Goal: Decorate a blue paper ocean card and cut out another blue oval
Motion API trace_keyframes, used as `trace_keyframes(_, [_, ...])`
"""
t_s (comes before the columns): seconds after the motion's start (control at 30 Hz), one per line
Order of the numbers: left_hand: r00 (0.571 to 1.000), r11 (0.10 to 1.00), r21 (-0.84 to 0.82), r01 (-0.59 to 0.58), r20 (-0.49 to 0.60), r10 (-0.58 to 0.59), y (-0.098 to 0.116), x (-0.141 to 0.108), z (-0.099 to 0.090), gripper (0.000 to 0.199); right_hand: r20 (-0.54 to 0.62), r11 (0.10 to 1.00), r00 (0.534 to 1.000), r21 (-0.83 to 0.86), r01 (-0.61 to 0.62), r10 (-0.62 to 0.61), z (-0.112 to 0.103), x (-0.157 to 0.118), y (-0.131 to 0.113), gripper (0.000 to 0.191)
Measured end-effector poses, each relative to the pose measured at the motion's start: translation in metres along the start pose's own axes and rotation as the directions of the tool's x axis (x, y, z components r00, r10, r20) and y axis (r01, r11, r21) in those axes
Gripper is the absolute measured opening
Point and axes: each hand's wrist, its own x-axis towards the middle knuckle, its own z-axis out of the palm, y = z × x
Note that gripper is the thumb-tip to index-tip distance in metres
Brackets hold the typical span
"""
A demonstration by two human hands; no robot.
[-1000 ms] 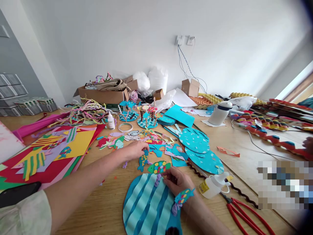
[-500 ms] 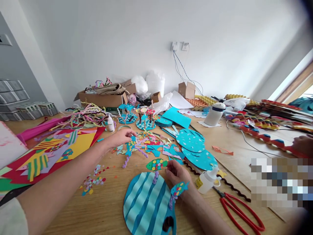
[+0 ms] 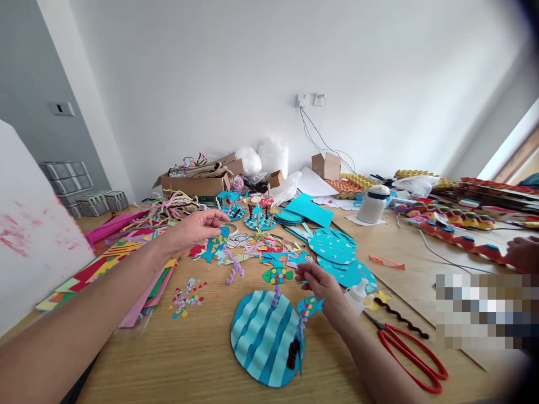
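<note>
My left hand [image 3: 200, 230] pinches a blue paper fish [image 3: 215, 246] with yellow patches, and a curly purple pipe cleaner [image 3: 234, 266] hangs below it. My right hand [image 3: 322, 289] is beside the tail of a green dotted paper fish [image 3: 275, 275], fingers loosely bent, with no object visible in them. That fish stands on a purple curl rising from a round blue base [image 3: 263, 342] with pale wavy strips. On the base's right side stand another blue dotted fish [image 3: 309, 306] and a dark brown curl [image 3: 293, 353].
Red-handled scissors [image 3: 415, 356] and a glue bottle [image 3: 357, 294] lie to the right. Blue discs [image 3: 332, 244], paper scraps [image 3: 278, 247] and similar decorated bases [image 3: 260, 221] are farther back. Small paper bits [image 3: 185, 300] are at left. A person's hand [image 3: 522, 252] shows at the right edge.
The view has turned left. My left hand has lifted the blue fish and swung it left, away from the scraps. My right hand has drawn slightly away from the green fish's tail.
</note>
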Motion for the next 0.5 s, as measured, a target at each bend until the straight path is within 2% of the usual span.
trace_keyframes(0.2, [0.999,0.999,0.016,-0.033,0.02,0.033,0.022,-0.018,0.003,0.028,0.1,0.996,0.992,-0.042,0.081,-0.077,-0.008,-0.015,-0.023,0.029])
trace_keyframes(0.37, [0.995,0.994,0.053,-0.097,0.034,0.095,0.037,-0.029,0.012,0.026,0.036,0.973,0.989,-0.181,0.144,-0.14,-0.024,-0.022,-0.039,0.025])
trace_keyframes(0.5, [0.987,0.985,0.084,-0.152,0.059,0.148,0.048,-0.035,0.021,0.023,-0.062,0.911,0.969,-0.359,0.204,-0.241,-0.024,-0.047,-0.07,0.022])
